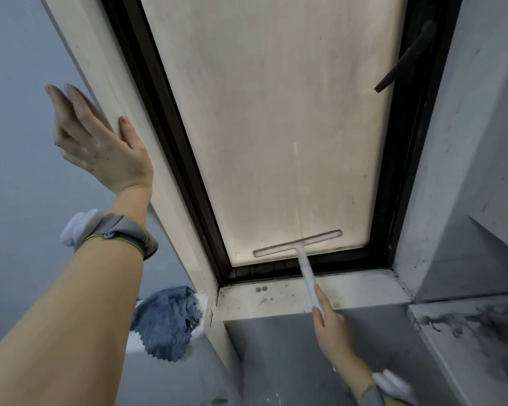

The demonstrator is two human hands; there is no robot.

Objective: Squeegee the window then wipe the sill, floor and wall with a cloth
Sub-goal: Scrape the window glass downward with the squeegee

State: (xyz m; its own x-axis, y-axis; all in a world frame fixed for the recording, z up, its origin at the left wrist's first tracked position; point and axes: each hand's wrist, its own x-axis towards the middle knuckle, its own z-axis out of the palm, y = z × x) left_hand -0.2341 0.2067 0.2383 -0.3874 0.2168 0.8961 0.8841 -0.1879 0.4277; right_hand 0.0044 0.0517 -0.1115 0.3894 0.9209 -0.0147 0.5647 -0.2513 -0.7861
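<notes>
Left hand (100, 142) lay flat, fingers straight, against the pale frame (167, 189) at nine o'clock. Right hand (332, 326) gripped the white squeegee (298, 243), its blade on the glass (276, 112) at six o'clock; the blue cloth (165, 320) hung at seven.

What the view cuts off or hides

The window (276, 112) runs off the top edge. The lower end of the squeegee (298, 243) handle disappears inside the right hand (332, 326), whose wrist strap (371, 395) is cut by the bottom edge. The left forearm (71, 303) covers the cloth (167, 323) along its left side. A green scrap (217, 401) is too small to identify.
</notes>
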